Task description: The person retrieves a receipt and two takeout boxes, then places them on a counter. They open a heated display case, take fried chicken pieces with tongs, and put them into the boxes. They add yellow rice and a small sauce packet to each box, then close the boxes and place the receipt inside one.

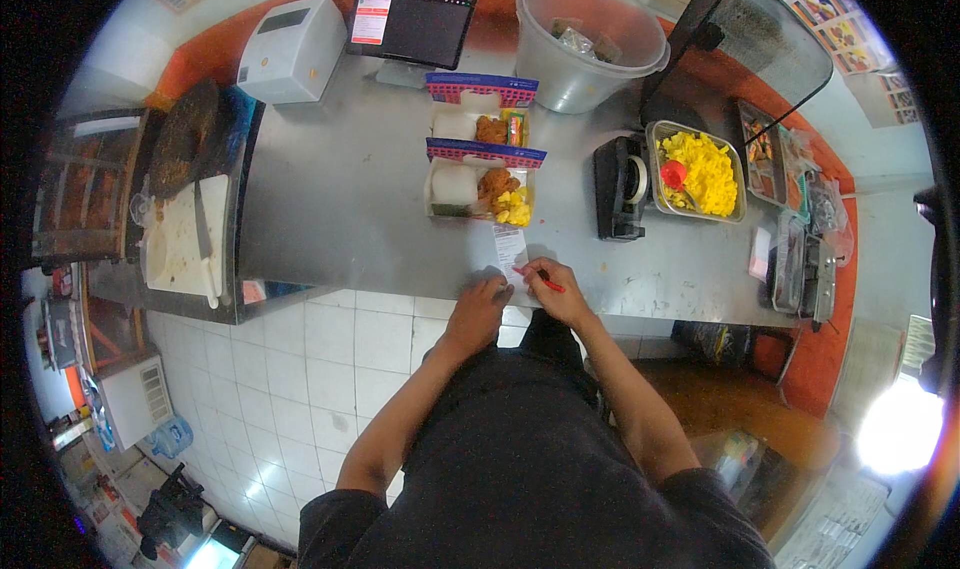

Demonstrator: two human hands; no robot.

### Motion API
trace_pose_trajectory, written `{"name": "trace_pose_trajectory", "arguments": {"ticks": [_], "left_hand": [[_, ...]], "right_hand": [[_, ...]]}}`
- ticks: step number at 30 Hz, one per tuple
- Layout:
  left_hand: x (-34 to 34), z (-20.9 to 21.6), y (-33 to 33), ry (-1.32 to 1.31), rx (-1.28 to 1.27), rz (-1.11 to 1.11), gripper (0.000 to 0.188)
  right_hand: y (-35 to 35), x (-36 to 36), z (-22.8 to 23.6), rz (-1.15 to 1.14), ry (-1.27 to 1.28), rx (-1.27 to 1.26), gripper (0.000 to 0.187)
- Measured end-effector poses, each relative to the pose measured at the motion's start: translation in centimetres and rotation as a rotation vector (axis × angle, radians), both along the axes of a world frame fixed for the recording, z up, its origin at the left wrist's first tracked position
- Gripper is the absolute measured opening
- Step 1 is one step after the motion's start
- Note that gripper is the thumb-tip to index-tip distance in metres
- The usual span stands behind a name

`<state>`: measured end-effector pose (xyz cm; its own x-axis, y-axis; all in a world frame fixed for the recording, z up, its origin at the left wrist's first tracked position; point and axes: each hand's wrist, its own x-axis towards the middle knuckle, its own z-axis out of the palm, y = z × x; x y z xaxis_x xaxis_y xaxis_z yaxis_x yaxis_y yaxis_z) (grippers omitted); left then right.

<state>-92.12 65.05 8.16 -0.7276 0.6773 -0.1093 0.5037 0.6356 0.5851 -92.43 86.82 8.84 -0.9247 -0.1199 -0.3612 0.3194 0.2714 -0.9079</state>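
Note:
A narrow white printed receipt (509,244) lies on the metal counter near its front edge. My right hand (562,297) is closed around a red pen (550,285), its tip on the receipt. At the receipt's lower left edge, my left hand (480,315) has curled fingers that grip or press the paper. Just beyond stands an open meal box (431,191) with white rice, a piece of fried chicken and yellow scrambled egg. Behind it is a second open box (434,121) with rice, chicken and a small colourful packet.
To the right sit a black tape dispenser (612,194) and a container of yellow egg (712,174) with a red scoop. A white printer (290,51), a tablet (411,29) and a clear bucket (550,74) line the back. On the left, a knife (203,224) lies on a cutting board (170,249).

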Motion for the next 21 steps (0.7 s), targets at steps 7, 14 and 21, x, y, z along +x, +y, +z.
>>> {"name": "trace_pose_trajectory", "arguments": {"ticks": [7, 14, 21], "left_hand": [[-0.1, -0.7, 0.0, 0.031, 0.056, 0.021, 0.03], [-2.2, 0.8, -1.7, -0.08, 0.245, 0.055, 0.025], [-15.0, 4.6, -3.2, 0.268, 0.364, 0.733, 0.058]], "right_hand": [[0.3, 0.4, -0.1, 0.029, -0.011, 0.105, 0.023], [1.0, -1.0, 2.4, -0.068, 0.535, 0.6, 0.035], [-0.3, -9.7, 5.4, -0.355, 0.358, 0.462, 0.062]]}}
